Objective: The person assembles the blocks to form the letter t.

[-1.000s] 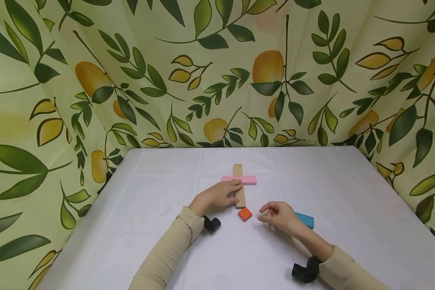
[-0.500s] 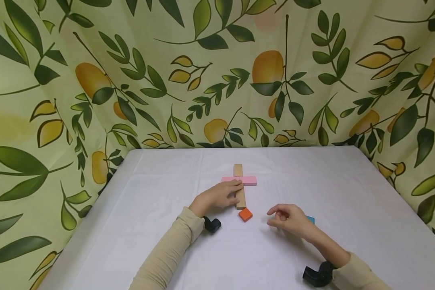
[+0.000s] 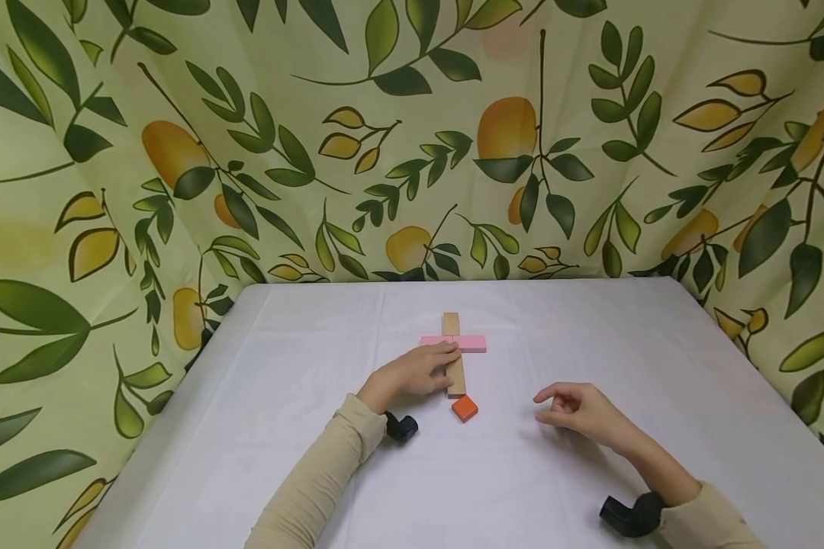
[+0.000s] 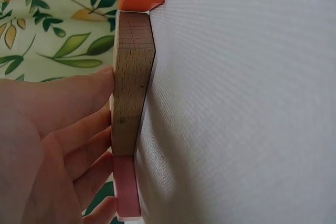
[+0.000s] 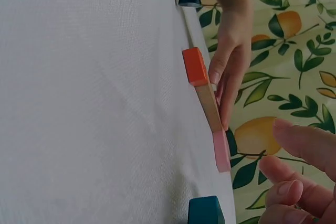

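Note:
My left hand point(image 3: 415, 370) rests its fingertips on the lower wooden block point(image 3: 457, 377) and the pink blocks' junction; its fingers are extended in the left wrist view. The right pink block point(image 3: 472, 344) and left pink block point(image 3: 434, 340) form a crossbar, with the left one partly covered. Beyond them lies the upper wooden block point(image 3: 451, 323). An orange block point(image 3: 465, 409), turned cornerwise, touches the lower wooden block's near end. To the right, my right hand point(image 3: 587, 412) hovers with loosely bent fingers, holding nothing. A blue block point(image 5: 206, 210) appears in the right wrist view; the right hand hides it from the head view.
A white cloth covers the table point(image 3: 302, 343). Behind and beside it hangs a leaf-and-fruit patterned curtain point(image 3: 412, 152). A black wrist device point(image 3: 401, 428) sits on the left wrist, another black wrist device point(image 3: 632, 515) on the right.
My right hand has moved rightward, away from the orange block and over the blue block, which has dropped out of the head view. My left hand and the other blocks have stayed put.

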{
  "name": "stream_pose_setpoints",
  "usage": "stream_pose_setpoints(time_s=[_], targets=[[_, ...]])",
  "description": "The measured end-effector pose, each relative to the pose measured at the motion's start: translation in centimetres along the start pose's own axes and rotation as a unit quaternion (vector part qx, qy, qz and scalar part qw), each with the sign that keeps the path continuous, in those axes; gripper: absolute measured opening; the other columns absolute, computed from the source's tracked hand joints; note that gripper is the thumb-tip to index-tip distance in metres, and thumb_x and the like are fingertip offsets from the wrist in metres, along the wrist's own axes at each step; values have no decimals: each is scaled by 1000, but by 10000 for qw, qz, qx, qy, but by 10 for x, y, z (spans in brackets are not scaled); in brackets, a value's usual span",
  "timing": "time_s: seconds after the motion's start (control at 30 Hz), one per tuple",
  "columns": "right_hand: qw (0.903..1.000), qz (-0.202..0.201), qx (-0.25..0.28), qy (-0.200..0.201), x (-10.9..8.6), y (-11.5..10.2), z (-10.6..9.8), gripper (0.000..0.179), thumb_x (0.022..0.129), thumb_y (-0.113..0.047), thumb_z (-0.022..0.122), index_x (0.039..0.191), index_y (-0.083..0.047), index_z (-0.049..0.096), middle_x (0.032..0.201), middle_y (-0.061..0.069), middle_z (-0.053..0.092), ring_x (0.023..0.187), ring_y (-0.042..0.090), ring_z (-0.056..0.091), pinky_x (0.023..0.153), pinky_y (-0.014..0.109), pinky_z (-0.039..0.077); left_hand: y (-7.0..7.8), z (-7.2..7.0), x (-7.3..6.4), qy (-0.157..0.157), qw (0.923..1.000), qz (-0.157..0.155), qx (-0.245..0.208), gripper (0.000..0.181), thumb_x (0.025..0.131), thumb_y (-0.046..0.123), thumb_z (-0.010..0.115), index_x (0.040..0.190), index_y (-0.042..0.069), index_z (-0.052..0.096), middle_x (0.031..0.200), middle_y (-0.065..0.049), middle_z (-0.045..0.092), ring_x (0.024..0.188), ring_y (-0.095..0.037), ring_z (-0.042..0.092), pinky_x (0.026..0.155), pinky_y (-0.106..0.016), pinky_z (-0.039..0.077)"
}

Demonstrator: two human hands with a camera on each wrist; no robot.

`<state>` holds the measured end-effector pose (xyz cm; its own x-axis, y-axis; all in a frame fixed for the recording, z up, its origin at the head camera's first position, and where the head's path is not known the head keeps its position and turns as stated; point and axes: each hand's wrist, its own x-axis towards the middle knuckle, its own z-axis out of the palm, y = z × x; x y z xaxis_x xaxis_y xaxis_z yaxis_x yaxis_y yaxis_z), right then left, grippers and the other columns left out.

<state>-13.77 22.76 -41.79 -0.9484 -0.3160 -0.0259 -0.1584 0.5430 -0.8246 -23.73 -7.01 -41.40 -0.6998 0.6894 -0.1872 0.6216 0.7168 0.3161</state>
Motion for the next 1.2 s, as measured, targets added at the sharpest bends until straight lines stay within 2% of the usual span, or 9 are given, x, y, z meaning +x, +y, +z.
stream_pose_setpoints(time_s=[0.27,0.53,0.77,0.97,1.2], targets=[[9995,-281,-106,84,-6,8,-14,30,84,-16,73,104,5,67,68,-11,48,58,-3,42,50,19,36,1,-1,0,2,10000,-18,18,56,98,29,52,150,14,36,160,-1,30,151,-19,25,123,-37,24],[9995,-66,-292,120,-9,17,-24,34,82,-17,75,106,5,66,68,-10,46,59,-2,42,52,20,36,-1,1,2,-7,9999,-5,-108,56,98,28,53,149,13,36,160,-2,30,151,-19,24,123,-38,23],[9995,19,-300,95,-14,23,-30,36,82,-17,75,109,6,65,68,-9,43,61,0,41,54,21,36,-17,11,10,87,9996,236,-157,57,99,39,49,150,20,35,161,3,29,151,-15,23,123,-34,24],[9994,-4,-300,176,-17,31,-31,35,82,-14,75,109,6,65,67,-10,41,61,2,40,53,23,34,-4,2,3,-25,9999,-6,-114,56,99,30,52,150,15,36,161,-1,28,151,-18,23,123,-37,22],[9993,142,-302,169,-18,36,-32,38,81,-15,76,109,7,65,67,-10,40,60,0,38,52,23,33,-3,2,1,39,10000,18,28,55,99,31,52,150,15,36,160,0,30,151,-18,25,123,-37,24]])
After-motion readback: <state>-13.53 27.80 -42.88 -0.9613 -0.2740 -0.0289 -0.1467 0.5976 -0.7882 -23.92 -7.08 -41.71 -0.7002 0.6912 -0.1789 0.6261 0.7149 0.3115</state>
